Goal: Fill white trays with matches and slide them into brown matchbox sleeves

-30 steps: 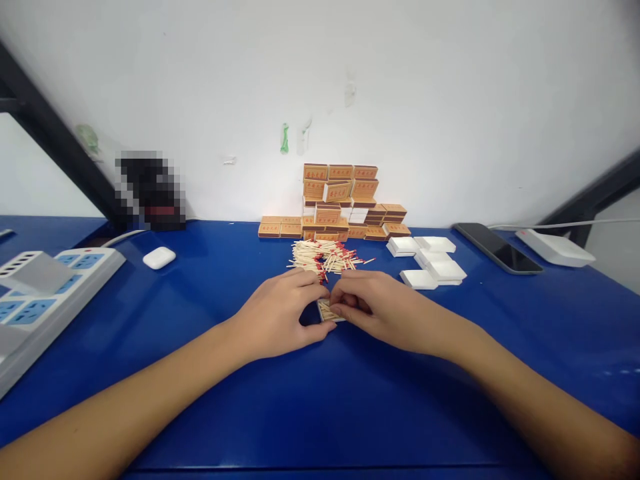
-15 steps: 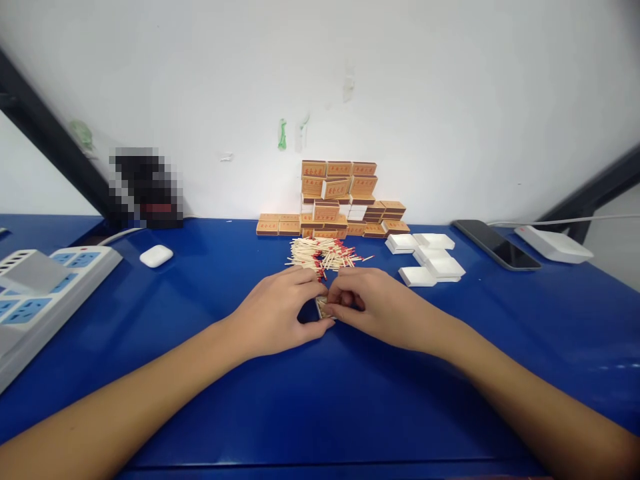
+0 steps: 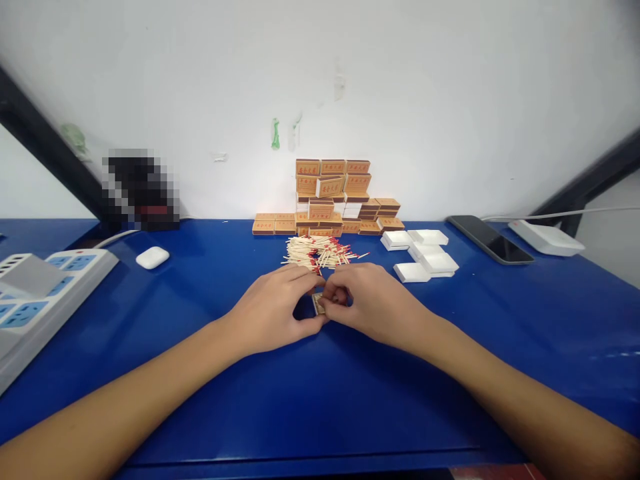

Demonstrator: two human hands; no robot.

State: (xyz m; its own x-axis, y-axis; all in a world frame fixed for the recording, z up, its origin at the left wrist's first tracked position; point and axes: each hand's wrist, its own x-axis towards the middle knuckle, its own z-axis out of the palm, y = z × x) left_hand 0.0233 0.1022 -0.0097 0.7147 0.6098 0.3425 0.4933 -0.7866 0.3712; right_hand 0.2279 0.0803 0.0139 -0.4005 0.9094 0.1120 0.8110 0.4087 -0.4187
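Box point(image 3: 317, 305) sits in left hand point(image 3: 275, 309) grip. Right hand point(image 3: 373, 300) fingertips bunch over it; can't tell what that grip holds. Matches point(image 3: 303, 251) lie just beyond.

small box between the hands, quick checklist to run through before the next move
1. Left hand at the small box: ok, thumb and fingers at its opposite edges.
2. Right hand at the box: ok, fingertips at it.
3. Box contents fully visible: cannot tell, right hand covers much.
4. Match pile close by: ok, just beyond the hands.
5. Stacked matchboxes all square: not ok, one sits askew.
6. White boxes apart from hands: ok.
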